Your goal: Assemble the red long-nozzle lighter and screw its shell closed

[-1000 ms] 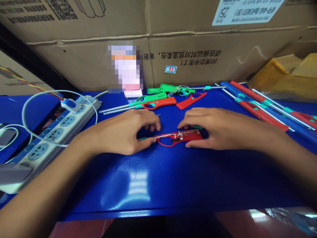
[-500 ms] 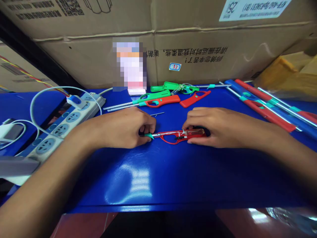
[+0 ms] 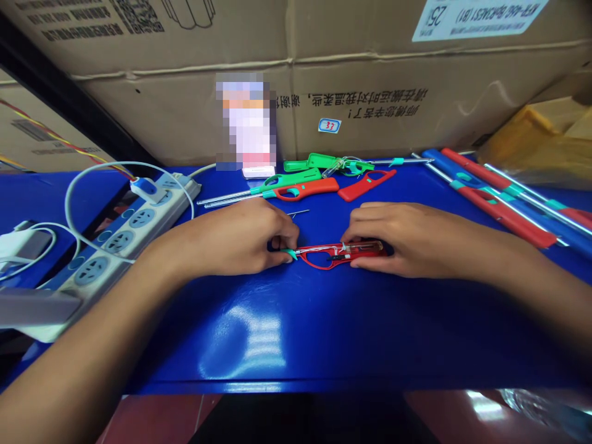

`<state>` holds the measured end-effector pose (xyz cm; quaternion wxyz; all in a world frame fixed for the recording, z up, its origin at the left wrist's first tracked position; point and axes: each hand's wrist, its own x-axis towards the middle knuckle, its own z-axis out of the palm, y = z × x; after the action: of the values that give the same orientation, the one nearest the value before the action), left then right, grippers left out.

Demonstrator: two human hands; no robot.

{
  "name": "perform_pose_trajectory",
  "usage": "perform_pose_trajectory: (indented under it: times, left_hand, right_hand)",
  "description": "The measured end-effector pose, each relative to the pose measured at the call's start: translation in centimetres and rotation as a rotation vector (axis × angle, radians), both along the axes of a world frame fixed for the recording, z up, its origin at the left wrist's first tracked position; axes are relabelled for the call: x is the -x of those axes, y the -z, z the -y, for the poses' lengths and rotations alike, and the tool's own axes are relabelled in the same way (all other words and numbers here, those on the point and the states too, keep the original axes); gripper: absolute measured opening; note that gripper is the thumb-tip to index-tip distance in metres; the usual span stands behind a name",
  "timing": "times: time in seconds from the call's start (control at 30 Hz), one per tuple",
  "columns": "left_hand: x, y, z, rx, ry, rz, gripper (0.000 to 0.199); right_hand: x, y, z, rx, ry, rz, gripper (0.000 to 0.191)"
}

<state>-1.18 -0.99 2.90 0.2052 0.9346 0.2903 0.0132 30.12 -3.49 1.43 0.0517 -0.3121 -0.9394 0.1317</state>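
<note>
The left hand (image 3: 245, 237) pinches a small teal plastic collar (image 3: 290, 253) at nine o'clock; the right hand (image 3: 398, 237) grips the three-o'clock butt of an open red plastic lighter shell (image 3: 363, 253), mid-table; it looks light, stiff; best held by its rims, sparing the delicate white wires (image 3: 318, 249).

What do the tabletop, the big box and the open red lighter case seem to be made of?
Tabletop: glossy painted metal or plastic, perhaps; it mirrors lights.
Big box: matt brown cardboard; it shows creases and printing.
Open red lighter case: probably smooth moulded plastic, with a thin rounded loop.
</note>
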Motion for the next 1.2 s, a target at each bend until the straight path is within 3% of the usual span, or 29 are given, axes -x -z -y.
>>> perform_pose_trajectory:
  times: [0.2, 0.6, 0.8, 0.9, 1.0, 1.2]
  left_hand:
    - [-0.1, -0.1, 0.1, -0.016, 0.010, -0.028, 0.016]
    - [1.0, -0.8, -0.3, -0.019, -0.086, -0.179, 0.017]
    - [1.2, -0.6, -0.2, -0.084, -0.055, -0.079, 0.012]
    - [0.8, -0.2, -0.2, -0.137, -0.053, -0.021, 0.015]
    - [0.4, 0.0, -0.1, -0.120, -0.046, -0.061, 0.012]
    - [0.4, -0.2, -0.1, -0.078, -0.056, -0.062, 0.009]
  right_hand:
    - [0.1, 0.1, -0.2, 0.012, 0.003, -0.021, 0.016]
    - [-0.8, -0.1, -1.0, 0.029, 0.071, 0.016, 0.019]
    - [-1.1, -0.5, -1.2, 0.034, 0.078, -0.016, 0.030]
    - [-1.9, -1.3, -1.6, -0.013, 0.092, -0.060, 0.038]
    - [-3.3, -1.9, -2.4, -0.082, 0.130, -0.054, 0.034]
    - [-4.8, -0.5, -4.6, -0.230, 0.270, -0.026, 0.033]
